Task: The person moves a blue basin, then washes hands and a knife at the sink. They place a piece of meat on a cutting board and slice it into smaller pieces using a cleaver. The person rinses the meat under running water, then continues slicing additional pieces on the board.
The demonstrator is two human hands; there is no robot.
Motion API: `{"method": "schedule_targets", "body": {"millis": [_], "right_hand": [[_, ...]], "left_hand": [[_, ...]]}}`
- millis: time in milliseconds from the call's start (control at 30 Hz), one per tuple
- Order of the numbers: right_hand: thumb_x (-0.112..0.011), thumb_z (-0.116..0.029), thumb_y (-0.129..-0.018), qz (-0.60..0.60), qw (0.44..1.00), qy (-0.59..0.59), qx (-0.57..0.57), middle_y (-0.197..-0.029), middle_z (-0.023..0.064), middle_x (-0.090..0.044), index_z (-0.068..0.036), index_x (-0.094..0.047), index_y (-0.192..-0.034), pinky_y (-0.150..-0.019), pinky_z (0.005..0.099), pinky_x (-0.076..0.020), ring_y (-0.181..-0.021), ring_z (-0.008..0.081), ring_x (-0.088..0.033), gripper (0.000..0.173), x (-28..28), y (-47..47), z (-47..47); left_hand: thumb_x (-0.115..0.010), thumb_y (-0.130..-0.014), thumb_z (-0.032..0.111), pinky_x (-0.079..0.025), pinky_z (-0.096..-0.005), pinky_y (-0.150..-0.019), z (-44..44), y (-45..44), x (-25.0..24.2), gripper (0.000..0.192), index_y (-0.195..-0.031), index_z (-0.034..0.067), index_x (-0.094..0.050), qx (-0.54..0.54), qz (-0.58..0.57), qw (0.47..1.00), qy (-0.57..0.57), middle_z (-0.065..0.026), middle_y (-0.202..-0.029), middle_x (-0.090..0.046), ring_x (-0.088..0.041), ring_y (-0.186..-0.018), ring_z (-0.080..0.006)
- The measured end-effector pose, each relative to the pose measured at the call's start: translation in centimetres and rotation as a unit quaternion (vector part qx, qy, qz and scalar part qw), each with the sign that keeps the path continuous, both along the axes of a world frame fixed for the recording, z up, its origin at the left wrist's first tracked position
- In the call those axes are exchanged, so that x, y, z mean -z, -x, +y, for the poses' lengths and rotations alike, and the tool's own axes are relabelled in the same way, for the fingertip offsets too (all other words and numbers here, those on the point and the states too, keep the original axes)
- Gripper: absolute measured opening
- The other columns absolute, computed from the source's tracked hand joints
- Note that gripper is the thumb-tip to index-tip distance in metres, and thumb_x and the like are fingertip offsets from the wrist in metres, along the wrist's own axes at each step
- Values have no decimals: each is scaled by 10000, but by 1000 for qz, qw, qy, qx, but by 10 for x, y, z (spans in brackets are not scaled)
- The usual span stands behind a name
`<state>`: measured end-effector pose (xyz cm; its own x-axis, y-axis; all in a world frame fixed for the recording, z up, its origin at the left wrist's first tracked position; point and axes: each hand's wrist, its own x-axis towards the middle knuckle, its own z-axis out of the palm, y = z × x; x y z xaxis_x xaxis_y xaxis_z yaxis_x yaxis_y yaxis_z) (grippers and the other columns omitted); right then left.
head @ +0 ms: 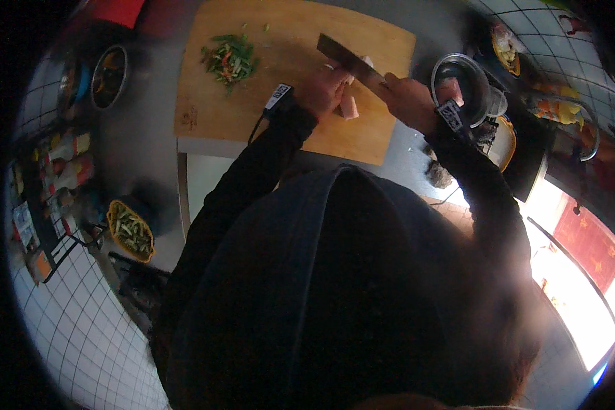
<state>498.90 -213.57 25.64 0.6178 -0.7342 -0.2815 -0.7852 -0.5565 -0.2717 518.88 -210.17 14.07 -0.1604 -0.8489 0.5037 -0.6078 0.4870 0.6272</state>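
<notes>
My right hand (411, 102) grips the handle of a kitchen cleaver (348, 57), whose broad blade slants up and left over a wooden cutting board (287, 118). Close beneath the blade, my left hand (322, 89) has its fingers curled on a pale pink piece of food (348, 106), probably meat, which rests on the board. More of the pink food (367, 61) shows beyond the blade. Blade and fingers partly hide it, so I cannot tell whether these are one piece or two. A pile of chopped green and red vegetables (229, 60) lies at the board's upper left.
Right of the board stands a clear bowl (458, 57), with a pink piece (450, 90) by my wrist. A yellow-rimmed basket of cut green vegetables (130, 230) sits at lower left. Farther up is a round metal-rimmed container (109, 77). A faucet (597, 128) arches at far right.
</notes>
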Motion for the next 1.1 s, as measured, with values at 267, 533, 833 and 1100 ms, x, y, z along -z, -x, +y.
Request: {"method": "schedule_targets", "body": {"millis": [267,533,833,1100], "right_hand": [[-506,-362,-888,-129,973,-40,190,-762,201,-626,-63,-554,-924,-642,471,-475,-730,402,-603,305,41,-18,-7],[-496,-336,-897,-94,988,-25,118,-755,208,-616,-48,-533,-908,-634,464,-472,-736,407,-603,290,1,-1,7],[-479,-314,-921,-20,992,-46,115,-742,225,-604,-29,-520,-917,-614,459,-469,-718,404,-602,288,-2,15,4],[-460,-323,-926,-17,996,-46,69,-698,197,-601,-42,-497,-949,-568,479,-473,-671,394,-604,285,-7,14,7]], "left_hand": [[-608,-832,103,-482,-430,-725,2,2,0,138,-968,76,-605,24,17,999,-22,-184,-976,-586,-569,-886,-366],[-591,-855,117,-491,-434,-732,1,3,-3,129,-978,80,-593,8,15,998,-54,-175,-931,-596,-574,-868,-364],[-619,-829,116,-504,-430,-699,1,1,-3,159,-984,90,-597,-16,-11,1000,-20,-156,-901,-622,-595,-822,-353],[-607,-835,103,-501,-419,-713,4,2,-3,146,-979,86,-603,5,-45,999,-30,-156,-945,-609,-586,-841,-350]]}}
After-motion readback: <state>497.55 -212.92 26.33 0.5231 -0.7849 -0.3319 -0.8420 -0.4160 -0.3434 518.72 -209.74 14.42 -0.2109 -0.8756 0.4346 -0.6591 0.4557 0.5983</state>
